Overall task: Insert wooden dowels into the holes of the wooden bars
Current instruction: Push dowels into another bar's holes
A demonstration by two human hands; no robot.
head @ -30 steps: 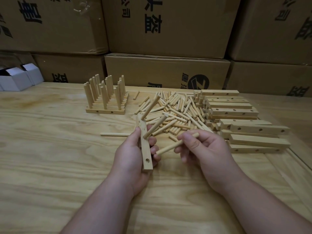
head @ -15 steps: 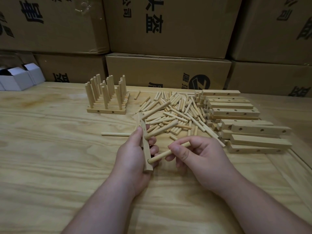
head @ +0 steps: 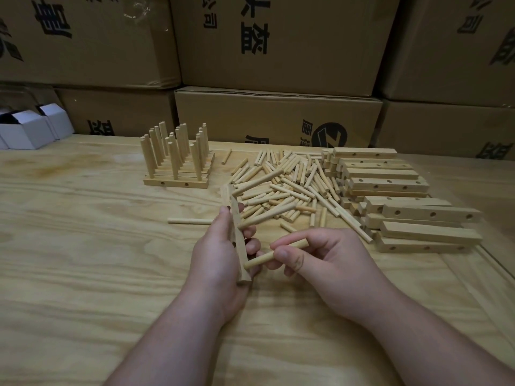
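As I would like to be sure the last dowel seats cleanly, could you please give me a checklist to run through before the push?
1. Left hand grips the bar firmly: ok.
2. Right hand pinches the third dowel in its grip: ok.
3. Dowel tip meets the bar's lower end: ok.
4. Tip is centred in the hole: cannot tell, hidden by bar and fingers.
5. Two upper dowels already seated in the bar: ok.
6. Dowel is square to the bar: cannot tell.
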